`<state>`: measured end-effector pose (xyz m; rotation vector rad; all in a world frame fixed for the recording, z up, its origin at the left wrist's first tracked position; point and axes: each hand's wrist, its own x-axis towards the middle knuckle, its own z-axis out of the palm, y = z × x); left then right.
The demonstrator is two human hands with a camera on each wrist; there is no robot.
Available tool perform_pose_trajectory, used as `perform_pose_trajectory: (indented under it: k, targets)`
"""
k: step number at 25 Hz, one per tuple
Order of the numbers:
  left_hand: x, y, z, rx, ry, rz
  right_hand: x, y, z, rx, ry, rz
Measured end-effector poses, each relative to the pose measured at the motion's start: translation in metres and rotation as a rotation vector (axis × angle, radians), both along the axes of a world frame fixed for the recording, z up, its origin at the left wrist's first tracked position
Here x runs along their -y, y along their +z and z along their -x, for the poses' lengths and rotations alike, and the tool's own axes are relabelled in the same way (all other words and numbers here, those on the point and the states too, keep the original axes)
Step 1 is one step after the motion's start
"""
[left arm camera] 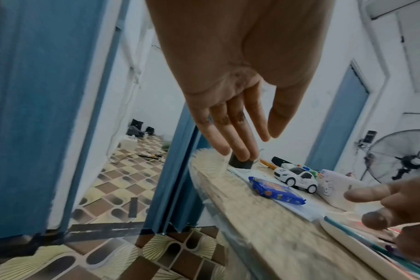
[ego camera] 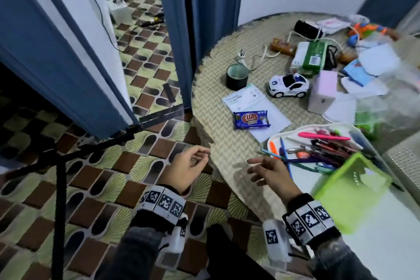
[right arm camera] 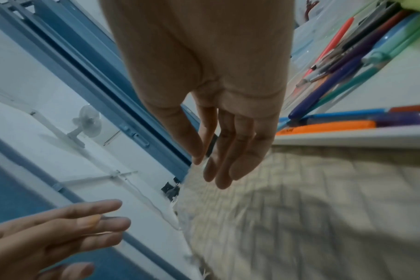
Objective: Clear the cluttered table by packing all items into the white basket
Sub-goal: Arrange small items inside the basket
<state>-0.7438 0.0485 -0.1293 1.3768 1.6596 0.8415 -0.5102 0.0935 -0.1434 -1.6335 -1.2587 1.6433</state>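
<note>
A round woven-topped table (ego camera: 218,148) carries a black tape roll (ego camera: 237,76), a blue biscuit packet (ego camera: 251,120) lying on a white leaflet (ego camera: 268,111), a white toy car (ego camera: 288,85), a pink-white box (ego camera: 322,91), a green tissue pack (ego camera: 310,55) and a black speaker (ego camera: 308,28). My left hand (ego camera: 195,161) hovers just off the table's left edge, fingers relaxed, holding nothing. My right hand (ego camera: 261,170) hangs over the near edge, also empty, beside a white tray (ego camera: 271,141) of pens. The left wrist view shows the packet (left arm camera: 276,190) and the car (left arm camera: 296,178) beyond straight fingers (left arm camera: 233,136).
A lime-green plastic lid (ego camera: 350,193) lies on a white surface by my right wrist. A white meshed surface (ego camera: 404,161) sits at the right edge. Papers and toys crowd the table's far right. A black tripod leg (ego camera: 61,188) and blue door frames (ego camera: 179,29) stand left.
</note>
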Motion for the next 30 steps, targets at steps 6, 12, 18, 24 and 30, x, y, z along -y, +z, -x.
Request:
perform_pose_trajectory:
  k: [6,12,18,24,30]
  targets:
    - [-0.091,0.005,-0.031,0.027,-0.138,-0.041,-0.059,0.015,-0.021,-0.022,-0.141,-0.054]
    - [-0.165,-0.021,-0.054,-0.025,-0.199,-0.08,-0.101,0.03,-0.031,-0.019,-0.209,-0.081]
    - [-0.226,-0.056,-0.057,-0.214,-0.343,0.016,-0.122,0.019,-0.036,0.035,-0.269,-0.053]
    - [-0.245,-0.073,-0.06,-0.305,-0.496,0.021,-0.134,0.005,-0.033,0.043,-0.332,-0.024]
    - [-0.248,-0.074,-0.067,-0.189,-0.482,0.143,-0.132,-0.005,-0.035,0.027,-0.429,-0.017]
